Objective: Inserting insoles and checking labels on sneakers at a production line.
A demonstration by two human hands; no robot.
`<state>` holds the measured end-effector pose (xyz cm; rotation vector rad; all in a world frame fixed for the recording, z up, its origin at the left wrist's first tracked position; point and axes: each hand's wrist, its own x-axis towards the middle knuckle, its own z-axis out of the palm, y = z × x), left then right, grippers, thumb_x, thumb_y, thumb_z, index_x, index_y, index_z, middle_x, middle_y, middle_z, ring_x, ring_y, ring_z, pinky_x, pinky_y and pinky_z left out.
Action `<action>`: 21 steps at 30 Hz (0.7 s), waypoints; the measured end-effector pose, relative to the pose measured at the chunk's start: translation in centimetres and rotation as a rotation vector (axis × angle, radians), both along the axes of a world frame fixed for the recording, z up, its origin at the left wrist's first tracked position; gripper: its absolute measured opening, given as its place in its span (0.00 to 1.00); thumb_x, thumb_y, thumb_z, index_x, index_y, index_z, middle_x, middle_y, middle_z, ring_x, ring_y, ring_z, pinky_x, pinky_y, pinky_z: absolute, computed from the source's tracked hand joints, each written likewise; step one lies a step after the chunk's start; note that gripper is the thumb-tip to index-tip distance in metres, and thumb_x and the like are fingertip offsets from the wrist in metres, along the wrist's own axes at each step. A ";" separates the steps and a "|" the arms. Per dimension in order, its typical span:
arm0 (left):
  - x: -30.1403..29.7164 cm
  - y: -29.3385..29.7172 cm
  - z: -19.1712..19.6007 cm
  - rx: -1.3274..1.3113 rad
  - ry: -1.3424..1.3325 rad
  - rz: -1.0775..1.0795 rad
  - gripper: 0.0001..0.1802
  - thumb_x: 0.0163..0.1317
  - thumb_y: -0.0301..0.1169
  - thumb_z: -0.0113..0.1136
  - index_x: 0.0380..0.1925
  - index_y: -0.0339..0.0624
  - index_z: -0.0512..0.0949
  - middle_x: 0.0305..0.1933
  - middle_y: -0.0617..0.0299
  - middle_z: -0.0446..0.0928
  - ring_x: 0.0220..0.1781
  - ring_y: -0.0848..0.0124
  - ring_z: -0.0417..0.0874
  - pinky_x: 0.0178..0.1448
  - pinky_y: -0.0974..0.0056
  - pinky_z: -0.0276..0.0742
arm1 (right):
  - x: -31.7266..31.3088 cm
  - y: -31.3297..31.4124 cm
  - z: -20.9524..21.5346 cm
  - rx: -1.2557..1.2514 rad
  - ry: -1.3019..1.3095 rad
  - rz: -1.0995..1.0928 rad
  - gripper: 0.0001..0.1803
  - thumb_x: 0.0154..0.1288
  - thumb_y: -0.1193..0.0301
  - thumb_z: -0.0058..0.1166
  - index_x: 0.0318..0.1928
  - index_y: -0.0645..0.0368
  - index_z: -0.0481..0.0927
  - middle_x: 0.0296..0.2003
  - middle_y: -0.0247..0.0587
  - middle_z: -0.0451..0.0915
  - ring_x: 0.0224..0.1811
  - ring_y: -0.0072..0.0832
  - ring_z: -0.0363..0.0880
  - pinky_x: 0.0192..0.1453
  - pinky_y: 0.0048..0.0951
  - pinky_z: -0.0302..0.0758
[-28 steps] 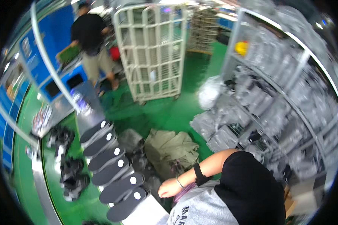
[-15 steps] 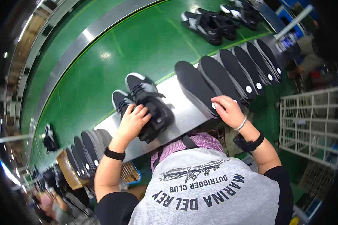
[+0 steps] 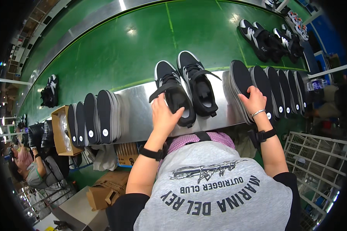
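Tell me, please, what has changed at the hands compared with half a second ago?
The left hand, which covered much of the left shoe, now has thumb and fingers spread, so the shoe's opening shows. The right hand has moved away from the person, up along the closest right-side insole stack. Unchanged: it touches that same stack, and the two shoes stand side by side.

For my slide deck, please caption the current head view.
Left hand at a black shoe, right hand at a stack of insoles, over a metal bench.

Two upright black-and-silver shoes (image 3: 197,87) (unstrapped) near stacked black insoles (image 3: 240,81)
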<state>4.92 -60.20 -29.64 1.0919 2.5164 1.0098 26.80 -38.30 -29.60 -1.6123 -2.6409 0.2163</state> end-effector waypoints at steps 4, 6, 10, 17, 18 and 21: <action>-1.8 2.6 0.6 -0.084 0.508 -0.357 0.23 0.41 0.33 0.62 0.39 0.39 0.68 0.40 0.54 0.67 0.45 0.57 0.68 0.47 0.58 0.66 | 0.5 0.1 0.7 0.116 0.134 0.068 0.17 0.45 0.61 0.60 0.30 0.56 0.71 0.30 0.39 0.74 0.35 0.36 0.72 0.39 0.36 0.67; -3.1 3.2 -0.6 -0.111 0.467 -0.496 0.21 0.43 0.33 0.61 0.38 0.39 0.68 0.40 0.54 0.68 0.44 0.58 0.69 0.46 0.59 0.67 | 0.1 -0.4 2.6 0.121 0.549 0.215 0.13 0.45 0.66 0.59 0.28 0.59 0.71 0.29 0.40 0.73 0.33 0.36 0.72 0.39 0.32 0.68; -5.6 4.8 0.6 0.103 0.259 -0.575 0.09 0.46 0.31 0.58 0.27 0.39 0.75 0.26 0.56 0.74 0.32 0.58 0.76 0.35 0.62 0.72 | -3.1 -4.9 9.8 -0.019 0.587 0.514 0.06 0.46 0.71 0.55 0.25 0.61 0.75 0.32 0.42 0.73 0.29 0.35 0.73 0.33 0.28 0.70; -9.0 6.8 -1.0 0.173 -0.838 -0.364 0.15 0.51 0.35 0.58 0.30 0.30 0.77 0.25 0.62 0.77 0.27 0.78 0.74 0.32 0.72 0.70 | -10.3 -10.9 10.5 -0.055 -0.234 0.981 0.03 0.43 0.71 0.51 0.20 0.56 0.76 0.26 0.38 0.70 0.27 0.33 0.74 0.30 0.32 0.74; -8.8 6.9 -0.9 0.157 -0.815 -0.359 0.15 0.52 0.35 0.58 0.30 0.31 0.77 0.25 0.62 0.77 0.26 0.78 0.73 0.31 0.72 0.69 | -11.4 -11.4 9.5 -0.075 -0.275 0.921 0.04 0.44 0.73 0.50 0.22 0.57 0.77 0.28 0.41 0.71 0.29 0.35 0.75 0.32 0.33 0.74; -8.6 7.5 -1.9 0.153 -0.817 -0.359 0.16 0.53 0.37 0.56 0.29 0.31 0.77 0.20 0.63 0.75 0.22 0.78 0.70 0.26 0.71 0.66 | -15.6 -12.0 4.7 -0.177 -0.309 0.652 0.08 0.49 0.70 0.49 0.27 0.58 0.79 0.33 0.48 0.74 0.32 0.39 0.77 0.35 0.34 0.75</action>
